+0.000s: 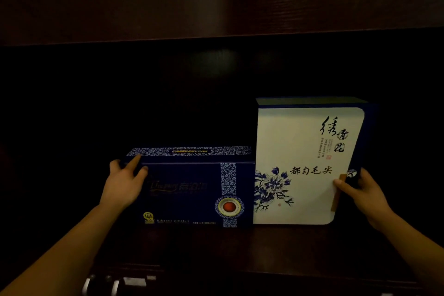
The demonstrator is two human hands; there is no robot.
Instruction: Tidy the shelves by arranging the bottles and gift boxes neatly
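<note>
**Asker:** Judging by the shelf (240, 247), how far along was the tidying?

**Describer:** Partway, I'd say. Two gift boxes stood side by side on a dark wooden shelf, touching along one edge, fronts facing the viewer. At about 9 o'clock from the middle of the view sat the dark blue box (192, 194), low and wide, with a patterned band and a red seal. At 3 o'clock stood the white box (300, 166), taller, with blue flowers and black calligraphy. Their lower front edges looked nearly level. No bottles showed on this shelf, and the rest of the recess was too dark to read. Something pale and metallic glinted at 7 o'clock below the shelf edge; I couldn't tell what.

**Asker:** And the hands?

**Describer:** Going left to right: the left hand (125, 180) was spread against the blue box's upper left corner, one fingertip on the top edge, thumb on the front face, the remaining fingers curled round the side. It braced more than gripped. The right hand (360, 187) clasped the white box's right edge at 3 o'clock, thumb pressed flat on the front, fingers wrapped behind and hidden.

**Asker:** What remained?

**Describer:** Probably a last squaring of the pair together, then the bottles, wherever they stood.
</note>
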